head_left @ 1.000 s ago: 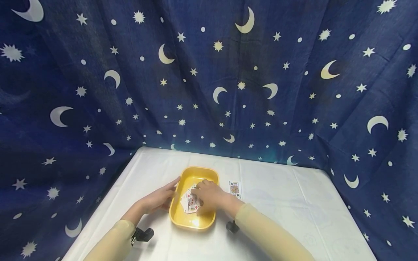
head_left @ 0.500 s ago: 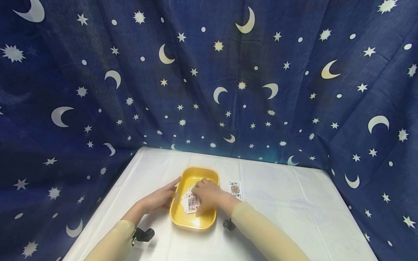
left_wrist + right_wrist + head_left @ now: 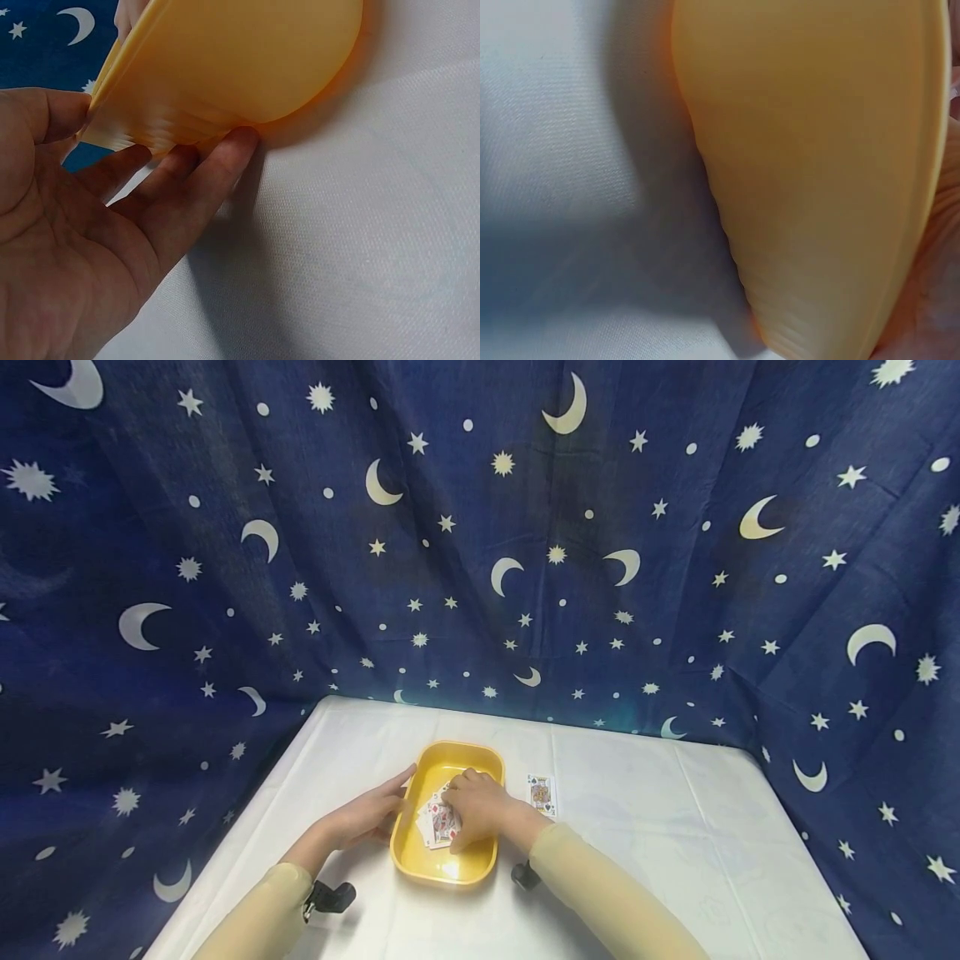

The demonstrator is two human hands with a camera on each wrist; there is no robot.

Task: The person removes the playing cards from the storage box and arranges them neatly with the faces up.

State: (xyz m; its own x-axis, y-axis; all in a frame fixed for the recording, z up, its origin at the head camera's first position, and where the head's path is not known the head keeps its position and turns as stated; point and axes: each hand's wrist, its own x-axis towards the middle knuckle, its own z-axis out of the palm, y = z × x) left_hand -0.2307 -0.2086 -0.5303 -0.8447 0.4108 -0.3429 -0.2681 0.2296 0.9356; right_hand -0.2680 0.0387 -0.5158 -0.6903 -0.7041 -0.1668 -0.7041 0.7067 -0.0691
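Observation:
A yellow plastic tray (image 3: pixel 442 867) stands on the white cloth, with a loose pile of playing cards (image 3: pixel 442 828) in it, a red face card on top. Beside the tray's left wall is my left hand (image 3: pixel 367 814); in the left wrist view its fairly straight fingers (image 3: pixel 202 172) touch the outer wall and the thumb lies by the rim. My right hand (image 3: pixel 480 808) reaches over the right rim into the tray, its curled fingers and thumb holding the cards at their right side. Its palm covers part of the pile. The tray wall hides most of this hand in the right wrist view.
A single king card (image 3: pixel 541 795) lies face up on the white tablecloth (image 3: pixel 637 827), right of the tray, near my right wrist. A dark blue curtain (image 3: pixel 450 527) with moons and stars hangs behind and at both sides of the table.
My right hand has shifted slightly inside the tray, its thumb settling near the lower right of the pile. The left hand and tray stay practically in place.

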